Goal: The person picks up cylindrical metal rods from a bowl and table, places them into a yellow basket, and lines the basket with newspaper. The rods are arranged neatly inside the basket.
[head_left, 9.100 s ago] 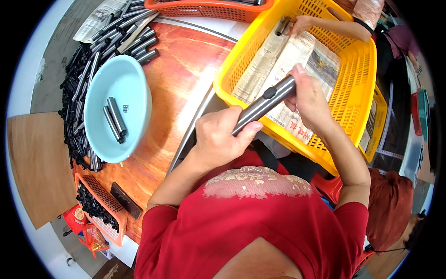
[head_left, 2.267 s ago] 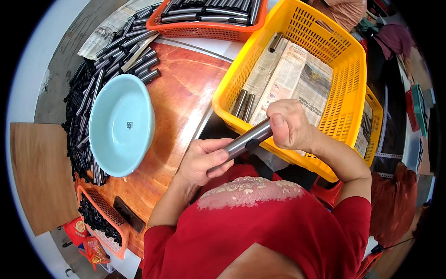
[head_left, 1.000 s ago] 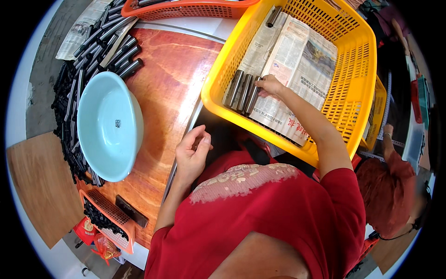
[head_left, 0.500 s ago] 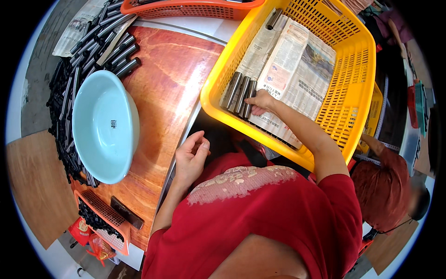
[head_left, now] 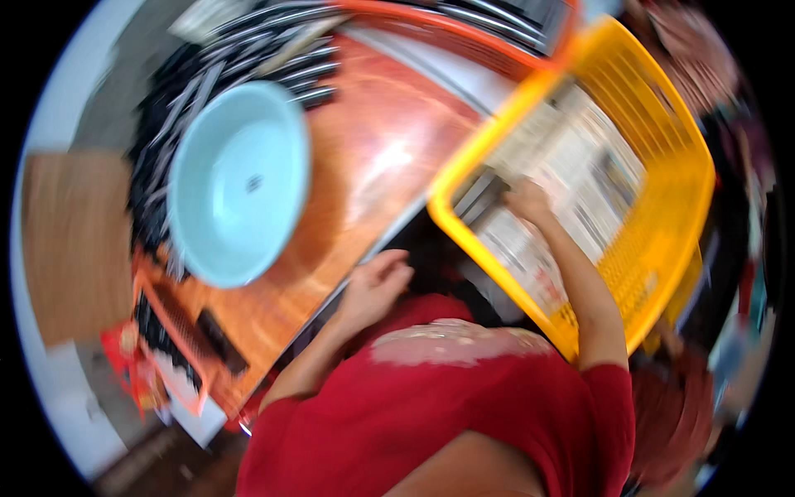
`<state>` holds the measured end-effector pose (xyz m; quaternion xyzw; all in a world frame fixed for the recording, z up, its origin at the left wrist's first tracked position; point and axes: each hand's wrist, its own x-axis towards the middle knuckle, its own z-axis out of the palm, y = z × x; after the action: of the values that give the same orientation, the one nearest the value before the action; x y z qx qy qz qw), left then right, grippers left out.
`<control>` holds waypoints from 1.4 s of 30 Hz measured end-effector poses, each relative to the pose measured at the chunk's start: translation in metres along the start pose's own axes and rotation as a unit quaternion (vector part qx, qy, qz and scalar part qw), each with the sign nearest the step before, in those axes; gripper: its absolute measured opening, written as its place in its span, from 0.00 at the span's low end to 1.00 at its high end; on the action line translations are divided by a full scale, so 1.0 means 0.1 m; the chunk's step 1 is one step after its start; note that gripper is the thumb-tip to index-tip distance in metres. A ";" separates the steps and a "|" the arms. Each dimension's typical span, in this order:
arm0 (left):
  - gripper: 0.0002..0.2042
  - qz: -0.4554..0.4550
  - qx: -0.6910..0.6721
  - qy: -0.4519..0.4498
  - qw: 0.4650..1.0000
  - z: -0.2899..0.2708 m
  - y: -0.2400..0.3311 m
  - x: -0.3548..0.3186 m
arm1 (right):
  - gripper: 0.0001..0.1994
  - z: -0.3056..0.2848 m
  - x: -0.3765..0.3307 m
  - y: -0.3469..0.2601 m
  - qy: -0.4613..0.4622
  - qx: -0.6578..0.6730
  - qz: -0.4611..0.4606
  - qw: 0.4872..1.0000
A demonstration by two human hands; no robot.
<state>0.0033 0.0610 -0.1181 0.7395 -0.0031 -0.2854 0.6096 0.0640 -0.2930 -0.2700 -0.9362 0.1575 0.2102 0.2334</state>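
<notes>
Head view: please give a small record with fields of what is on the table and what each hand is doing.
Picture quality: blurred by motion
Right hand: inside the yellow basket, at the dark metal tubes; grip not clear
Left hand: empty, at the near edge of the wooden table
Basket lining: newspaper
Light blue bowl: on the table, nothing visible inside
Around bowl: pile of dark tubes
Far edge: orange basket with tubes

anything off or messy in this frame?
Nothing spilled or broken. Dark tubes lie in a loose heap behind the empty blue bowl. The right hand is inside the yellow basket by its tubes; the left hand is empty. Picture blurred.
</notes>
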 end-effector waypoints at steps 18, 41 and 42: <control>0.19 0.006 -0.381 -0.045 0.924 -0.60 0.25 -0.45 | 0.25 -0.11 -0.26 0.31 0.101 0.058 -0.135 0.984; 0.19 0.135 0.019 0.416 0.899 -2.23 0.15 -0.46 | 0.13 -1.40 -1.91 -0.81 0.032 -0.032 -0.299 0.953; 0.18 0.136 0.027 0.398 0.907 -2.16 0.24 -0.50 | 0.13 -1.40 -1.95 -0.84 0.029 -0.023 -0.291 0.956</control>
<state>0.0618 0.2668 -0.0552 0.8002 0.1312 0.1185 0.5730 -0.0264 -0.2546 -0.0349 -0.9524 -0.1200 0.1098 0.2578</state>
